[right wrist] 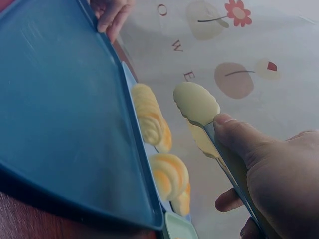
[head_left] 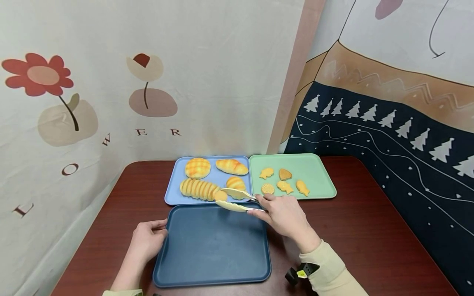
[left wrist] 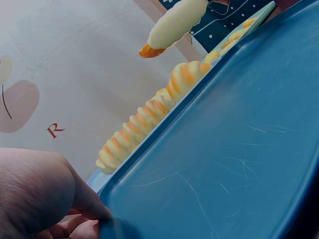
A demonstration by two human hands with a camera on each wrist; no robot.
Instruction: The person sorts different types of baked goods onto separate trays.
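Observation:
My right hand (head_left: 284,216) grips metal tongs with cream scalloped tips (head_left: 237,193); its thumb lies along one arm of them. At the tips shows a small round golden-orange piece (head_left: 220,195), seen too as an orange bit (left wrist: 151,51) in the left wrist view; its kind is unclear. Behind and below lie a long ridged bread (head_left: 198,189) and a striped roll (head_left: 235,183) on the light blue tray (head_left: 169,193). With thumb and fingers, my left hand (head_left: 147,239) pinches the left rim of the dark blue tray (head_left: 212,246).
A round bread (head_left: 198,168) and an oval bread (head_left: 232,167) occupy the light blue tray's back. To its right, a green tray (head_left: 322,181) bears several small biscuits (head_left: 285,187), some fish-shaped. Patterned fabric (head_left: 222,82) hangs behind the brown table (head_left: 355,230).

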